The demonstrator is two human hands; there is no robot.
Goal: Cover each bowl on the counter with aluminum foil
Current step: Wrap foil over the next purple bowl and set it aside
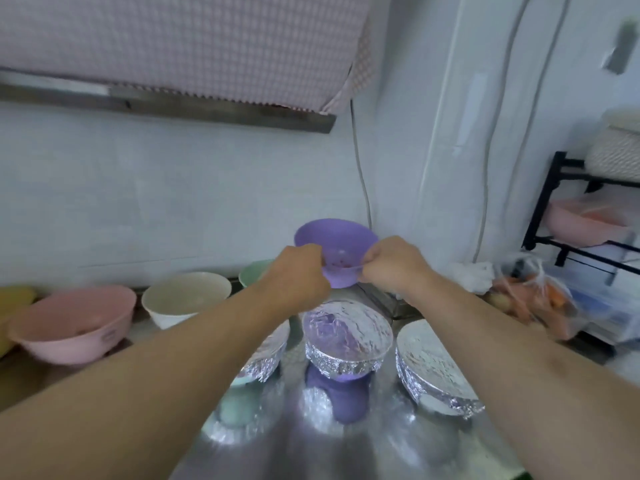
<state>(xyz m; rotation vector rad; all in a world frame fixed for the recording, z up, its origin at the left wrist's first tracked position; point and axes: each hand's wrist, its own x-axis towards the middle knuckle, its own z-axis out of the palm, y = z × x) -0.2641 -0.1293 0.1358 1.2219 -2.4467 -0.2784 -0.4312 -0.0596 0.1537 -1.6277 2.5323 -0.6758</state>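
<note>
Foil-capped bowls (348, 336) stood three abreast at the counter (381, 452) near edge. Beyond them, left hand (294, 271) and right hand (393, 263) pinched the near rim of a tilted, uncovered purple bowl (334, 245), lifted toward the back wall. It probably wanted lowering level, clear of the wrapped ones.

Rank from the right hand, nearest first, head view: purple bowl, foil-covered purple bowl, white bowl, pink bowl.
From the right hand:
1. Purple bowl: in its grip, shared with the left hand.
2. Foil-covered purple bowl: just below, on the counter.
3. White bowl: left, along the wall.
4. Pink bowl: farthest left.
</note>
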